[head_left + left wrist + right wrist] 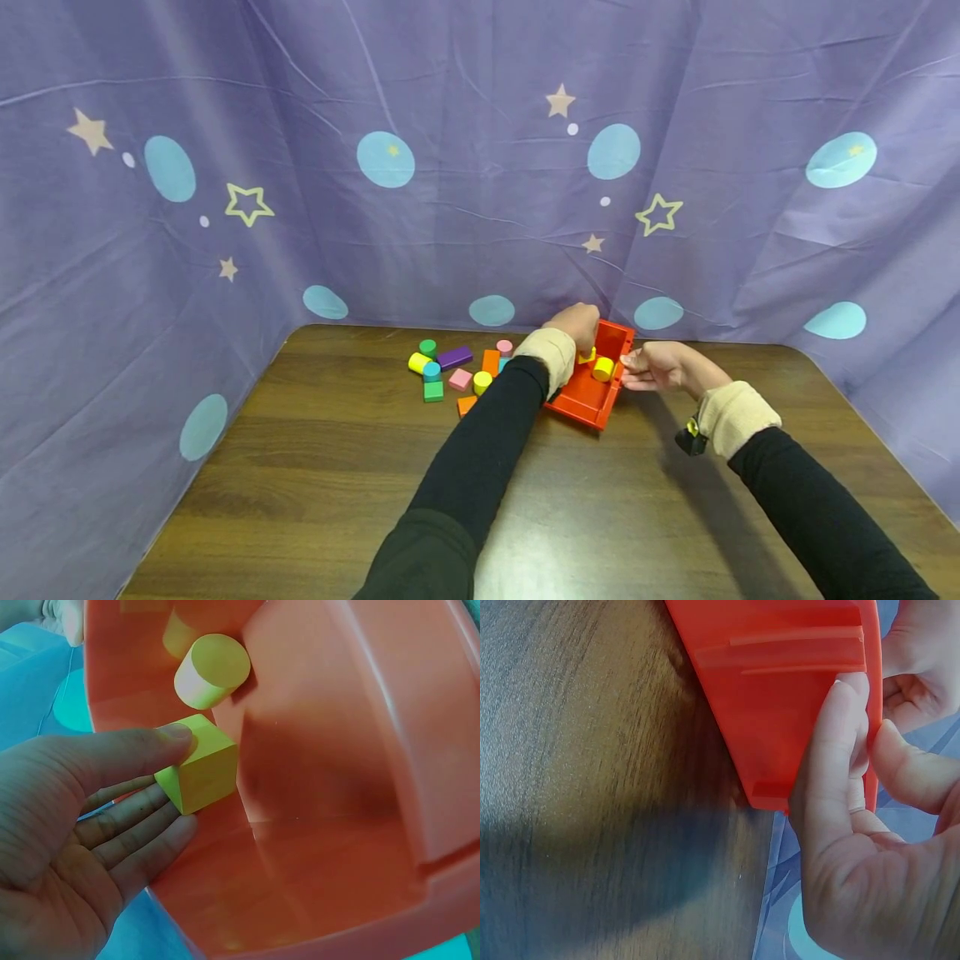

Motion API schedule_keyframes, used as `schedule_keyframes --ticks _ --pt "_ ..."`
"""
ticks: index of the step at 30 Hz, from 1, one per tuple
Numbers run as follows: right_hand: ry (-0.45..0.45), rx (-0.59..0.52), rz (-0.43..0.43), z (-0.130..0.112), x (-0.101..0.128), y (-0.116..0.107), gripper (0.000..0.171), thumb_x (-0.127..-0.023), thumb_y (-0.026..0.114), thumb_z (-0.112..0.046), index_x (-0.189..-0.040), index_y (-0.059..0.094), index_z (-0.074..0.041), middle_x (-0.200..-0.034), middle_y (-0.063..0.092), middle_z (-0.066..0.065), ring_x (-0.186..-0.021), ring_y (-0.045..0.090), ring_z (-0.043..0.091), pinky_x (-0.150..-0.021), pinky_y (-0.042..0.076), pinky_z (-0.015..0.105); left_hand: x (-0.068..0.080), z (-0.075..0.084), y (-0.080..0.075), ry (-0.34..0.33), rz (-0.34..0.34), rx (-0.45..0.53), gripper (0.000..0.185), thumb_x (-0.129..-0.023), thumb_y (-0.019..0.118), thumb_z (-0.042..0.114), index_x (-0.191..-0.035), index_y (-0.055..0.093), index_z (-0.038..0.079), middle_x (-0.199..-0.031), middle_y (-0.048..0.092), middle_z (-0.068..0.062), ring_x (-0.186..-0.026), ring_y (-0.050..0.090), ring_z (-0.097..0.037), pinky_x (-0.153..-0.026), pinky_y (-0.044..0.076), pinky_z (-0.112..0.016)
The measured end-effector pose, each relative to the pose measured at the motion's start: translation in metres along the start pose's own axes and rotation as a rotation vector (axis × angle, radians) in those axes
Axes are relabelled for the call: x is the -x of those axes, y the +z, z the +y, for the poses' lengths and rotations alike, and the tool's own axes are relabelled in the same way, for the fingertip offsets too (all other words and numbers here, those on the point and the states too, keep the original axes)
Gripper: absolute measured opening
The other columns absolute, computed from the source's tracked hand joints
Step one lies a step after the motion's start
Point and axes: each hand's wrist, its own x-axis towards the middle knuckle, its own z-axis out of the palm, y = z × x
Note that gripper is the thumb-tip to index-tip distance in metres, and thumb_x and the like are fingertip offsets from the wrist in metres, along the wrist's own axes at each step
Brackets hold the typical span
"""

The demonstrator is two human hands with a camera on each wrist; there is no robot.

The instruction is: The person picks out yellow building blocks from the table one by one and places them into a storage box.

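At nine o'clock of the tray, a scatter of small coloured foam blocks lay on the brown wooden table: a yellow cylinder, green, teal and pink pieces, a purple bar and orange ones, all close together. My left hand reached in over the red plastic tray, and its grip was closed on a yellow foam cube, thumb on top and fingers beneath, with the cube against the tray's inner floor. Just past it, toward twelve o'clock in the left wrist view, a yellow foam cylinder lay on its side inside the tray. At three o'clock of the tray my right hand held its rim: the thumb pressed one side of the red wall and the fingers lay along the other, so that grip was pinched on the tray. The tray looked tilted, its near edge on the table. Purple star-printed cloth hung behind everything.
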Motion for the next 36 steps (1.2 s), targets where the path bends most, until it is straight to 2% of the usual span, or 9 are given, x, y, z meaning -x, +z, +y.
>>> schedule_keyframes --ticks 8,15,21,26,36 --pt "0.011 0.014 0.003 -0.002 -0.001 0.001 0.035 -0.108 0.036 -0.005 -0.082 0.059 -0.015 -0.075 0.068 -0.004 -0.071 0.069 0.006 -0.077 0.059 0.021 -0.003 0.001 0.004 -0.023 -0.01 -0.019 0.014 -0.086 0.079 0.008 -0.097 0.07 0.012 -0.095 0.068 0.001 -0.08 0.056 -0.014 -0.07 0.049 -0.024" --pt "0.01 0.009 0.004 -0.002 -0.002 0.002 0.034 -0.108 0.037 -0.007 -0.083 0.058 -0.016 -0.076 0.067 -0.004 -0.071 0.069 0.005 -0.077 0.059 0.021 -0.005 0.002 0.007 -0.024 -0.012 -0.038 0.017 -0.088 0.077 0.007 -0.102 0.069 0.011 -0.1 0.068 0.0 -0.083 0.056 -0.015 -0.072 0.05 -0.026" --pt "0.007 -0.017 0.004 -0.001 -0.001 0.001 0.026 -0.106 0.046 -0.008 -0.084 0.059 -0.014 -0.076 0.068 -0.002 -0.071 0.07 0.007 -0.077 0.059 0.022 -0.013 0.002 0.015 -0.014 0.001 -0.055 0.023 -0.084 0.079 0.004 -0.104 0.071 0.011 -0.102 0.071 0.001 -0.084 0.058 -0.013 -0.076 0.052 -0.026" --pt "0.009 -0.012 0.006 0.0 -0.001 0.001 0.032 -0.107 0.041 -0.008 -0.083 0.059 -0.016 -0.076 0.067 -0.003 -0.071 0.069 0.007 -0.077 0.058 0.022 -0.019 0.002 0.022 -0.013 0.001 -0.065 0.021 -0.085 0.076 0.003 -0.104 0.07 0.012 -0.102 0.07 0.001 -0.084 0.057 -0.013 -0.077 0.05 -0.026" --pt "0.012 -0.013 -0.011 0.0 -0.001 0.001 0.034 -0.109 0.038 -0.008 -0.083 0.059 -0.016 -0.076 0.067 -0.003 -0.071 0.069 0.006 -0.077 0.058 0.021 -0.017 0.003 0.027 -0.036 -0.006 -0.074 0.023 -0.091 0.071 0.007 -0.113 0.068 0.013 -0.114 0.071 0.002 -0.093 0.061 -0.012 -0.087 0.052 -0.026"
